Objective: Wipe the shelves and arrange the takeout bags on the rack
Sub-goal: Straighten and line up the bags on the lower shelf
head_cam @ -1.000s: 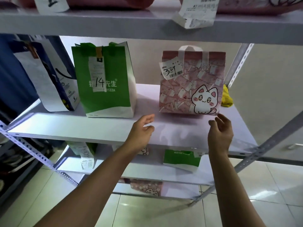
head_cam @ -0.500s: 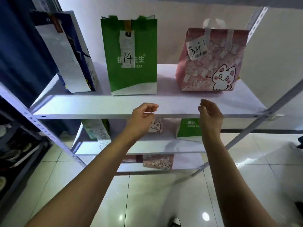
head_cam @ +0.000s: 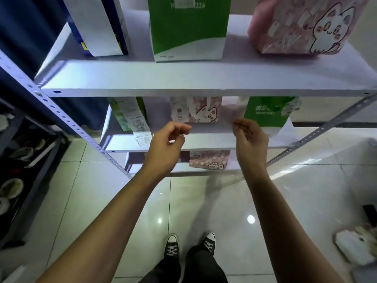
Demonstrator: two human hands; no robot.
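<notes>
1. Head view: both hands reach out in front of the rack, below the front edge of the upper shelf [head_cam: 204, 78].
2. The left hand [head_cam: 169, 144] and right hand [head_cam: 252, 139] are apart, fingers loosely curled, holding nothing.
3. On the upper shelf stand a blue-and-white bag [head_cam: 102, 25], a green bag [head_cam: 188, 27] and a pink cat bag [head_cam: 302, 25], all above the hands.
4. On the lower shelf [head_cam: 204, 140], a smaller pink cat bag [head_cam: 204, 111] sits between the hands, just behind them; another green bag [head_cam: 267, 112] stands behind the right hand.
</notes>
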